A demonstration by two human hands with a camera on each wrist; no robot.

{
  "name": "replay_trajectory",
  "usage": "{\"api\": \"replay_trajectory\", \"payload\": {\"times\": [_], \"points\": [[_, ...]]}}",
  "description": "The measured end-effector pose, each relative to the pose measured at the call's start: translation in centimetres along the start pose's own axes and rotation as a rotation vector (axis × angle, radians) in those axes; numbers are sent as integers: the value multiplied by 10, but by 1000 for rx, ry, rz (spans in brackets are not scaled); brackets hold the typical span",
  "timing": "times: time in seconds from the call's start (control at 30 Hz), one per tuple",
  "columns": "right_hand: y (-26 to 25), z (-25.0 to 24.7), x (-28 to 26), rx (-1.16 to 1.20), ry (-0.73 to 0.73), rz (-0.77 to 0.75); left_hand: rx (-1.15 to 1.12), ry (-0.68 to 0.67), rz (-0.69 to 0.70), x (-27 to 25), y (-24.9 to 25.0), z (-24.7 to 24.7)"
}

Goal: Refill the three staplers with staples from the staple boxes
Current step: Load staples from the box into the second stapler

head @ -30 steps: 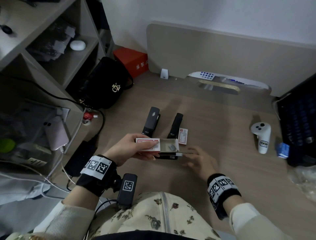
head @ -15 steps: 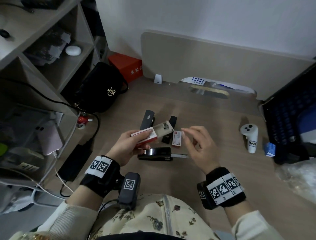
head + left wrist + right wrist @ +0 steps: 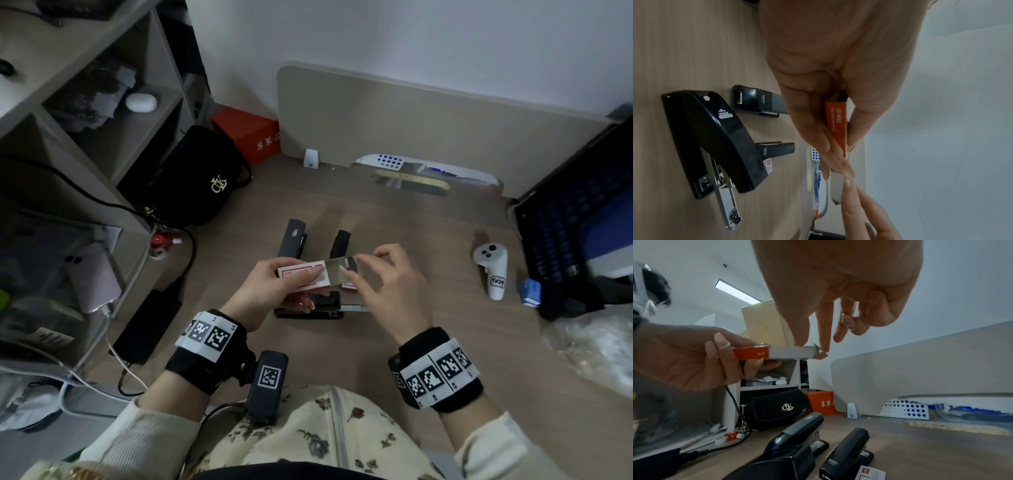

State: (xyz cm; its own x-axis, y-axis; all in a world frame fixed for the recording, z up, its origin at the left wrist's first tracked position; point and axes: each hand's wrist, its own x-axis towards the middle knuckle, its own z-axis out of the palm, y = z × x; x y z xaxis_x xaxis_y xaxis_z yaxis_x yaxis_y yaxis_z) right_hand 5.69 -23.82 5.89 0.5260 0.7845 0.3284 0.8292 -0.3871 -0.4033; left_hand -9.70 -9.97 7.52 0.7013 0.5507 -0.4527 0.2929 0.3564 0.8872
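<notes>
My left hand (image 3: 310, 286) grips a red and white staple box (image 3: 301, 275) by its sleeve, above the desk. Its grey inner tray (image 3: 337, 270) is slid out to the right. My right hand (image 3: 349, 266) has thumb and forefinger at the tray's open end (image 3: 809, 350); whether they pinch staples is hidden. Below both hands a black stapler (image 3: 315, 306) lies open with its metal magazine (image 3: 725, 203) pulled out. Two more black staplers (image 3: 291, 240) (image 3: 339, 243) lie shut behind it. A second staple box (image 3: 869, 473) lies by them.
A black handbag (image 3: 191, 178) and a red box (image 3: 246, 133) sit at the back left beside shelves (image 3: 102, 85). A white controller (image 3: 493, 270) and a small blue box (image 3: 531, 291) lie right, by a black crate (image 3: 565, 240). Cables (image 3: 123, 373) trail left.
My left hand has lifted the staple box up off the open stapler. My right hand has risen from the desk and moved left to the tray's open end.
</notes>
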Motion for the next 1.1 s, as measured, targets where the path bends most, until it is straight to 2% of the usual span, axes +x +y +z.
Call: {"api": "replay_trajectory", "payload": {"times": [0.17, 0.33, 0.5, 0.67, 0.77, 0.87, 1.0, 1.1], "points": [[2, 0, -1, 87, 69, 83, -5, -30, 2, -2, 2, 1], [6, 4, -4, 87, 46, -15, -13, -33, 12, -1, 3, 1], [-1, 2, -3, 138, 78, 32, -8, -55, 13, -1, 5, 1], [-12, 0, 0, 62, 40, 106, 16, -57, 8, -1, 2, 5], [-13, 0, -1, 109, 77, 50, 10, -55, 5, 1, 2, 5], [-9, 4, -4, 175, -8, -23, 13, -56, 4, 1, 1, 4], [-1, 7, -4, 321, -123, -1, 20, -63, 2, 0, 0, 4], [2, 8, -4, 387, -150, 21, 40, -89, -8, 0, -2, 4]]}}
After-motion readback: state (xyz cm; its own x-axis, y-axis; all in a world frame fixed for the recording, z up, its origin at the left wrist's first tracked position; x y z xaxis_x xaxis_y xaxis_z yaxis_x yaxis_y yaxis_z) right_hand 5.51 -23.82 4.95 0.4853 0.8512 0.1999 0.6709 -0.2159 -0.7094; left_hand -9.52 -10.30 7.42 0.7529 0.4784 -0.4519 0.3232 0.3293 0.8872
